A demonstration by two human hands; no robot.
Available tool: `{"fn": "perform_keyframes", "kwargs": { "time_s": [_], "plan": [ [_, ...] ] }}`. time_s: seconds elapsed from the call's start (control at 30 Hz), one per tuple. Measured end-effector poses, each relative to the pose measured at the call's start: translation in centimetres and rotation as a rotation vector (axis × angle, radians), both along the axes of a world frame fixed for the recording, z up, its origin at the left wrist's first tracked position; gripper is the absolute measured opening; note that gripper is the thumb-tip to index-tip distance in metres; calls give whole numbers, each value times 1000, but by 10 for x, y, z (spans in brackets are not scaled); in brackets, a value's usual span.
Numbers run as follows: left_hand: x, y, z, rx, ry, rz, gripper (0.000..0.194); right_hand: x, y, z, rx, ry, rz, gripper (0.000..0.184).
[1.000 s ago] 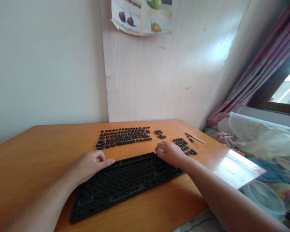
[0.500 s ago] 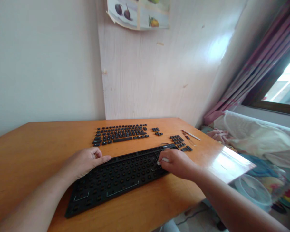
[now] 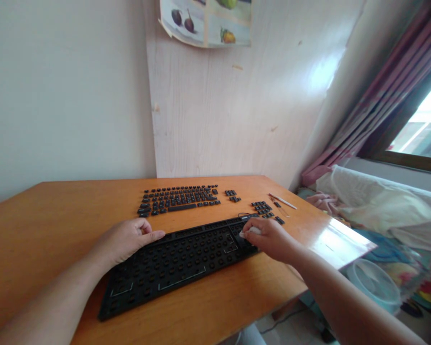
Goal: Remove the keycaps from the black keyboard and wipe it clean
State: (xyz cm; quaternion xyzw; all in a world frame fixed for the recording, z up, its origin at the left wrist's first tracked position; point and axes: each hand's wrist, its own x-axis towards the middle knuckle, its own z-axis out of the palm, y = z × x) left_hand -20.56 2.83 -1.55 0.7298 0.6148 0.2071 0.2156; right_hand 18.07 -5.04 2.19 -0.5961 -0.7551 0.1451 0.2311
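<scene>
A black keyboard (image 3: 179,256) with its keycaps off lies at a slant on the wooden table. My left hand (image 3: 134,239) is at its upper left edge, thumb laid along the rim and fingers curled, holding it. Over the right part of the keyboard, my right hand (image 3: 267,237) pinches a small white wad, like a tissue (image 3: 255,230), against the surface. Behind the keyboard, the removed keycaps (image 3: 181,199) are set out in keyboard order. Smaller keycap groups, including the number-pad keycaps (image 3: 261,207), lie to the right.
A white pen-like stick (image 3: 283,201) and a small wire tool (image 3: 278,205) lie at the right of the table (image 3: 68,211). Beyond its right edge are a clear plastic tub (image 3: 373,282) and piled cloth (image 3: 373,201). A wall stands behind.
My right hand has slid a little to the right across the keyboard with the white tissue. My left hand stays on the keyboard's edge.
</scene>
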Motion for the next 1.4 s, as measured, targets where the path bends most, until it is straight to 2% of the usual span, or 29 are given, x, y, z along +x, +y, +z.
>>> {"fn": "perform_keyframes", "kwargs": {
  "time_s": [0.1, 0.2, 0.4, 0.7, 1.1, 1.4],
  "plan": [
    [0, 0, 0, -3, 14, -3, 54, -6, 6, -6, 26, -70, 5, 14],
    [-2, 0, -2, -10, 7, -8, 54, -8, 2, -7, 22, -117, 53, 14],
    [-3, 2, -4, -10, 9, -3, 54, -5, -19, 7, -46, -175, 165, 13],
    [4, -6, 6, 4, 20, 22, 56, -26, -25, 19, -38, -337, 171, 12],
    [4, -5, 0, 18, 1, 18, 57, -64, -26, 8, -33, -237, 300, 12],
    [8, -9, 5, 30, 17, 25, 61, -97, -29, 7, -20, -171, 360, 13]
  ]
}}
